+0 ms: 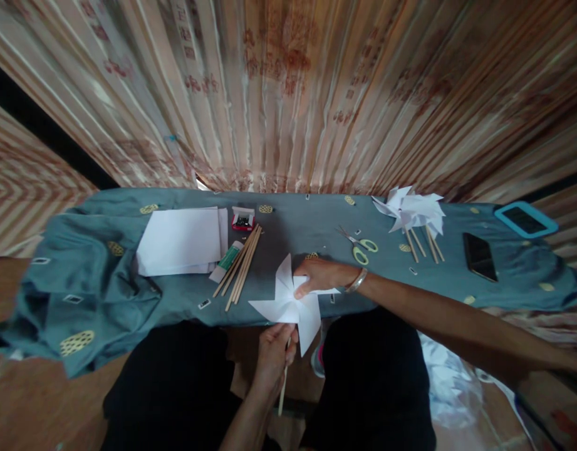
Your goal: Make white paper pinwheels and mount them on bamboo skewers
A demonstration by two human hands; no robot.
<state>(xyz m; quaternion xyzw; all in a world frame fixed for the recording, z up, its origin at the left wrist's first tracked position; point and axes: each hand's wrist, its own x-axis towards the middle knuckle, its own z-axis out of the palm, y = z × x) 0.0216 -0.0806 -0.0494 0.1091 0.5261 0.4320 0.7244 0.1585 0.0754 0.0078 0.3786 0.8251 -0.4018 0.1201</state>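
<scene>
A white paper pinwheel is at the table's front edge, its pointed blades spread. Below it, my left hand is closed around a thin wooden stick, whose lower end hangs down between my knees. The stick's upper end is hidden behind the paper. My right hand, with a silver bracelet at the wrist, grips the pinwheel from the upper right. Its thumb presses on the paper near the centre, and the other fingers are partly hidden.
On the blue-green cloth lie a stack of white paper, a small red box, a green-and-white box, several wooden sticks, scissors, finished pinwheels, a phone and a blue-framed tablet.
</scene>
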